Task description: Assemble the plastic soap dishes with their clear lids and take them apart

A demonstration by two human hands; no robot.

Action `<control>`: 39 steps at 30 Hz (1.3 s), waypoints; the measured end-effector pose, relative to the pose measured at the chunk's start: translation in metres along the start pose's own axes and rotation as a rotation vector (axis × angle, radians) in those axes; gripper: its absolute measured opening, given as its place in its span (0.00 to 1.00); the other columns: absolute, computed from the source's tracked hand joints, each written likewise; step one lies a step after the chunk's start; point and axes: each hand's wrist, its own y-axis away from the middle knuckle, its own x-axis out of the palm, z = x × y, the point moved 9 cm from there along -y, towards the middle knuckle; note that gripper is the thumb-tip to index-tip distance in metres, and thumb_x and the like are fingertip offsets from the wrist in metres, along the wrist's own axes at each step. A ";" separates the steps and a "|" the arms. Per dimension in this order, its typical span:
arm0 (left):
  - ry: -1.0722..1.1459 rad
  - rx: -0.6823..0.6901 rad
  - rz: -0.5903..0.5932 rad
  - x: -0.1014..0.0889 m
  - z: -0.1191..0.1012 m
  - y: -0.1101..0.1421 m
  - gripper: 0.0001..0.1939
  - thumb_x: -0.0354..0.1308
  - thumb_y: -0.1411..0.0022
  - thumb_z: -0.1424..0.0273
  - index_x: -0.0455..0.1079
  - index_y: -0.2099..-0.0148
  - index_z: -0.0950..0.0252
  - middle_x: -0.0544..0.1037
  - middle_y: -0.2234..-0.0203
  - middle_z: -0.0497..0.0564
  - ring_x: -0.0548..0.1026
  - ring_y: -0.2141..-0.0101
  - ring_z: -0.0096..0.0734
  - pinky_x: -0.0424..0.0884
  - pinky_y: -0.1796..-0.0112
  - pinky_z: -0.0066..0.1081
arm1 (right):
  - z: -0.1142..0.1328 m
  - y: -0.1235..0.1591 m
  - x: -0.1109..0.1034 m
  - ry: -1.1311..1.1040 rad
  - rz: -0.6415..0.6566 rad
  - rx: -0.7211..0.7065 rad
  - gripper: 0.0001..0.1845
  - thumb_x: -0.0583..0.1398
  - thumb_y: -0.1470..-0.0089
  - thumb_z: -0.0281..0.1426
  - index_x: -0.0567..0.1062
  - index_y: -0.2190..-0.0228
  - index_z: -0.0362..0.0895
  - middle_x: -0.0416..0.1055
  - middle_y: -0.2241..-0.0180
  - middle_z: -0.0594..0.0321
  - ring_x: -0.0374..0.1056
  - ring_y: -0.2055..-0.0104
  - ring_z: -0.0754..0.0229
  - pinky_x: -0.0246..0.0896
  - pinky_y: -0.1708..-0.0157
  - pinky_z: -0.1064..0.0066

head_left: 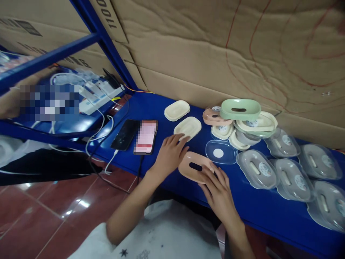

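Observation:
My right hand [217, 189] grips the right end of a peach oval soap dish [188, 165] with a dark slot in its middle. My left hand [171, 153] has its fingers apart above the dish's left end, and their tips overlap the near edge of a cream oval tray [188, 126]; whether they touch it I cannot tell. Behind that lies a second cream oval tray [176, 110]. A clear lid with a white round sticker [222, 151] rests just beyond the peach dish.
A green soap dish [239, 109] tops a pile of cream and peach pieces. Several clear-covered grey dishes [258, 169] line the right of the blue table [253, 205]. A lit phone [146, 138] and a dark phone [125, 135] lie left, by white cables. Another person's arm [10, 99] shows far left.

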 end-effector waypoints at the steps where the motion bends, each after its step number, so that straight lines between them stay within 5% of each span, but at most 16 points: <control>1: -0.033 -0.020 0.023 0.005 0.007 -0.007 0.16 0.56 0.24 0.69 0.71 0.37 0.65 0.77 0.40 0.63 0.74 0.39 0.55 0.74 0.43 0.56 | -0.003 0.004 -0.003 -0.021 -0.018 0.015 0.23 0.58 0.28 0.28 0.71 0.35 0.50 0.70 0.33 0.58 0.57 0.25 0.44 0.61 0.32 0.42; 5: 0.004 -0.043 0.048 0.009 0.023 0.003 0.10 0.59 0.25 0.67 0.74 0.46 0.65 0.78 0.45 0.62 0.73 0.39 0.52 0.76 0.41 0.54 | -0.021 0.022 -0.019 -0.128 -0.129 0.135 0.27 0.60 0.30 0.28 0.68 0.33 0.51 0.71 0.34 0.56 0.59 0.26 0.45 0.69 0.35 0.44; 10: 0.224 0.065 0.189 0.004 0.003 0.070 0.05 0.61 0.26 0.69 0.73 0.49 0.61 0.73 0.40 0.58 0.72 0.36 0.49 0.75 0.38 0.53 | -0.028 0.026 -0.026 -0.176 -0.181 0.197 0.27 0.60 0.30 0.28 0.68 0.32 0.51 0.71 0.35 0.55 0.60 0.27 0.45 0.70 0.35 0.43; 14: 0.337 0.007 0.123 -0.002 -0.006 0.101 0.23 0.64 0.28 0.69 0.66 0.34 0.58 0.58 0.27 0.63 0.74 0.36 0.49 0.79 0.41 0.51 | -0.012 0.011 -0.011 -0.152 -0.031 0.093 0.27 0.59 0.30 0.28 0.68 0.32 0.50 0.70 0.33 0.57 0.59 0.26 0.46 0.69 0.33 0.44; 16: 0.311 0.028 0.093 -0.003 -0.009 0.103 0.30 0.65 0.29 0.71 0.61 0.29 0.56 0.54 0.25 0.65 0.70 0.33 0.53 0.79 0.41 0.54 | 0.000 0.005 -0.004 -0.136 0.028 0.014 0.27 0.59 0.30 0.27 0.69 0.33 0.49 0.70 0.33 0.58 0.58 0.25 0.46 0.68 0.32 0.45; 20: 0.222 0.167 0.176 0.002 -0.016 0.097 0.30 0.63 0.27 0.71 0.61 0.27 0.57 0.64 0.28 0.61 0.61 0.27 0.54 0.74 0.36 0.56 | 0.010 0.001 0.002 -0.066 0.067 -0.065 0.26 0.60 0.30 0.27 0.69 0.33 0.47 0.71 0.33 0.58 0.58 0.25 0.47 0.67 0.31 0.45; 33: 0.175 0.240 0.081 0.001 -0.016 0.095 0.22 0.61 0.27 0.72 0.70 0.33 0.61 0.70 0.31 0.59 0.67 0.30 0.53 0.76 0.38 0.54 | 0.011 -0.003 0.001 0.044 0.123 -0.146 0.27 0.59 0.29 0.27 0.69 0.32 0.50 0.71 0.34 0.59 0.57 0.25 0.50 0.63 0.29 0.48; 36: 0.174 0.237 0.098 0.003 -0.017 0.096 0.23 0.62 0.27 0.70 0.70 0.33 0.59 0.70 0.31 0.59 0.67 0.31 0.54 0.76 0.38 0.54 | -0.001 -0.001 -0.004 0.061 0.093 -0.132 0.28 0.60 0.29 0.33 0.67 0.31 0.52 0.70 0.33 0.58 0.60 0.26 0.50 0.63 0.29 0.47; 39: 0.180 0.210 0.110 0.003 -0.016 0.094 0.24 0.62 0.27 0.69 0.68 0.31 0.59 0.69 0.30 0.59 0.67 0.31 0.54 0.76 0.38 0.55 | -0.034 0.000 -0.021 0.084 -0.016 0.027 0.33 0.60 0.28 0.37 0.61 0.28 0.51 0.70 0.33 0.54 0.63 0.29 0.47 0.63 0.31 0.45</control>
